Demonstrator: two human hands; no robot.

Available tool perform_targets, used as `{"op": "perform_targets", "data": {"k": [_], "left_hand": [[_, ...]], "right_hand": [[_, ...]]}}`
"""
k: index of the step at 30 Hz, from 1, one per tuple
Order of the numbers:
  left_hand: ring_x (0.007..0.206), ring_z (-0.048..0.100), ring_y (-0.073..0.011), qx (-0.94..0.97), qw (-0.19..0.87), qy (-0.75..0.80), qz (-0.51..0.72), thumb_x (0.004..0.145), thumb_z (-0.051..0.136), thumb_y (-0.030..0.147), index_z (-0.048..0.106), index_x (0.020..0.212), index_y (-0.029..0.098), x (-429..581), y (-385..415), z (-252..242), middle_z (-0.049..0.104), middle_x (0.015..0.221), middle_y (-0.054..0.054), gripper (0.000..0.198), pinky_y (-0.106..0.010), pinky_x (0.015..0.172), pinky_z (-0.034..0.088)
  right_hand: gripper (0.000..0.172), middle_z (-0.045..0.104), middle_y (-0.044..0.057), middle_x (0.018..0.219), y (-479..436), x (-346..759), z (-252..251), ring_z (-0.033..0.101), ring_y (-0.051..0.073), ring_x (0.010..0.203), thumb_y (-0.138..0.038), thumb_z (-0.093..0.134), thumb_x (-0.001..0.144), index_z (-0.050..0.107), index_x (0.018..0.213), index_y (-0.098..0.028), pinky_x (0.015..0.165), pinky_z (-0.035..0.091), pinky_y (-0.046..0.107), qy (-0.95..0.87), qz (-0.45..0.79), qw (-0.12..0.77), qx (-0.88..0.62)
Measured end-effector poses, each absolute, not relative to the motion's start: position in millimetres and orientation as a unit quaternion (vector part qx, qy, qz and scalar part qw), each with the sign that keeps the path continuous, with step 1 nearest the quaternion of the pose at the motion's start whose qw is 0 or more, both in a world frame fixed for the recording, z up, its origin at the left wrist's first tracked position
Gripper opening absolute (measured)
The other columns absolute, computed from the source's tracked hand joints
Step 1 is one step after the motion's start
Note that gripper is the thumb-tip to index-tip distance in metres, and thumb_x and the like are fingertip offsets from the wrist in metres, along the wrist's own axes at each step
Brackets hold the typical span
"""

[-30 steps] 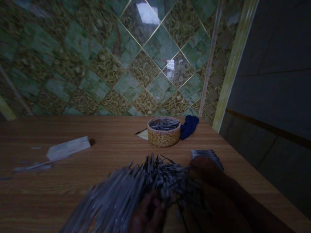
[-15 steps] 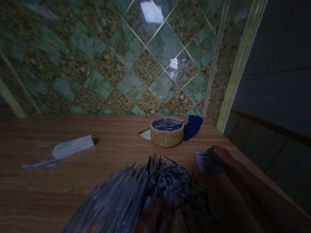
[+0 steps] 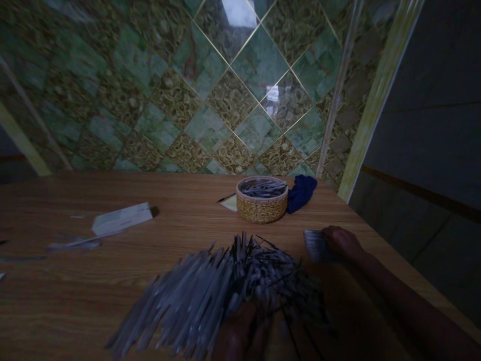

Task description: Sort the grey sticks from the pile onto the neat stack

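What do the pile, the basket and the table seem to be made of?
Pile: perhaps plastic, shiny, by its small glints; too dim to be sure.
Basket: likely wicker or similar, matte, by its woven wall.
Table: wood or wood-look laminate, rather smooth, by its grain lines.

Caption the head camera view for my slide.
Left hand at a loose heap of slim greyish sticks, right hand at a neat greyish row, round tan woven basket beyond.

Dim light is leaving the table (image 3: 180, 193) murky, white glare is flashing off the glossy wall (image 3: 259, 62), and the left hand (image 3: 237, 333) is looking blurred in deep shadow!
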State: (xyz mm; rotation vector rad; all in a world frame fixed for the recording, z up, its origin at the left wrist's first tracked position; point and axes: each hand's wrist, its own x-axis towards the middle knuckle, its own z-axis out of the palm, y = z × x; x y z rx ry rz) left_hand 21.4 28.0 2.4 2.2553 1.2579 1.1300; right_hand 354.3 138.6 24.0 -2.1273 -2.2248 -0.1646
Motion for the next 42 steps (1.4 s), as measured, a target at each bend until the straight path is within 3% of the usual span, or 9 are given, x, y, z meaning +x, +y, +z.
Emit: {"op": "perform_targets", "data": {"k": [6, 12, 22, 38, 42], "left_hand": [[0.064, 0.062, -0.0162, 0.779, 0.198, 0.466, 0.370, 0.082, 0.047, 0.023, 0.057, 0.078, 0.021, 24, 27, 7, 0.064, 0.071, -0.002, 0.011, -0.023, 0.058, 0.045], [0.067, 0.061, -0.0164, 0.791, 0.194, 0.501, 0.291, 0.085, 0.042, 0.024, 0.056, 0.074, 0.020, 23, 25, 19, 0.062, 0.071, -0.003, 0.018, -0.024, 0.060, 0.043], [0.071, 0.060, -0.0180, 0.787, 0.209, 0.537, 0.219, 0.084, 0.040, 0.019, 0.056, 0.072, 0.018, 22, 29, 22, 0.063, 0.074, -0.005, 0.020, -0.024, 0.060, 0.039], [0.070, 0.059, -0.0173, 0.786, 0.168, 0.559, 0.204, 0.077, 0.043, 0.008, 0.056, 0.068, 0.017, 12, 37, 21, 0.060, 0.070, -0.004, 0.019, -0.023, 0.059, 0.037], [0.070, 0.059, -0.0167, 0.788, 0.187, 0.551, 0.202, 0.077, 0.043, 0.008, 0.058, 0.072, 0.017, 14, 36, 20, 0.062, 0.072, -0.004, 0.018, -0.022, 0.061, 0.038]], "right_hand": [[0.027, 0.063, 0.010, 0.101, 98, 317, 20, 0.056, 0.019, 0.093, -0.019, 0.037, 0.086, 0.061, 0.098, -0.017, 0.077, 0.038, 0.027, -0.782, -0.022, 0.090, -0.617], [0.027, 0.063, 0.006, 0.081, 57, 275, 23, 0.056, 0.016, 0.074, -0.021, 0.036, 0.088, 0.062, 0.081, -0.018, 0.064, 0.037, 0.025, -0.827, 0.026, 0.116, -0.549], [0.021, 0.062, 0.006, 0.086, 41, 250, 18, 0.054, 0.017, 0.077, -0.018, 0.040, 0.086, 0.061, 0.085, -0.017, 0.066, 0.036, 0.025, -0.834, -0.001, 0.098, -0.543], [0.020, 0.063, 0.005, 0.091, 36, 206, 13, 0.055, 0.017, 0.088, -0.020, 0.042, 0.085, 0.062, 0.087, -0.021, 0.073, 0.038, 0.024, -0.823, 0.014, 0.095, -0.560], [0.020, 0.065, 0.008, 0.090, 37, 188, 17, 0.059, 0.019, 0.085, -0.021, 0.043, 0.083, 0.062, 0.089, -0.020, 0.067, 0.041, 0.025, -0.831, 0.012, 0.031, -0.555]]}}
